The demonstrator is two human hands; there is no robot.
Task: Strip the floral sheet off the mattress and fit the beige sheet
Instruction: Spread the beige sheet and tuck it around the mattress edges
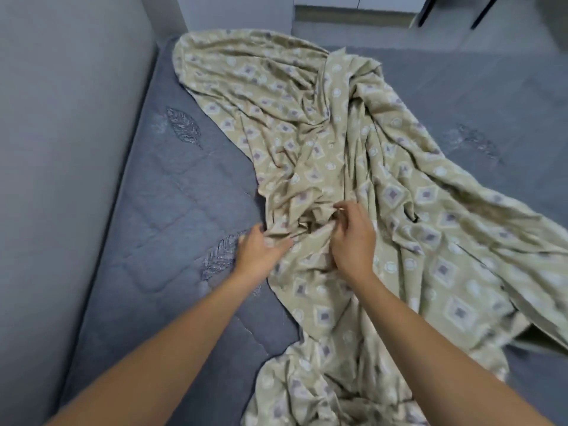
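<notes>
A beige sheet [338, 142] printed with grey diamonds and pale circles lies crumpled in a long heap across the bare grey quilted mattress [172, 216]. It runs from the far left corner down to the near edge. My left hand [261, 247] rests on the sheet's left edge with its fingers spread over a fold. My right hand [350, 235] grips a bunched fold near the middle of the heap, fingers curled into the cloth. No floral sheet shows in this view.
A grey padded headboard or wall panel [61, 149] runs along the mattress's left side. Beyond the far end are a tiled floor [507, 29], a white cabinet base [359, 4] and dark furniture legs [482, 10].
</notes>
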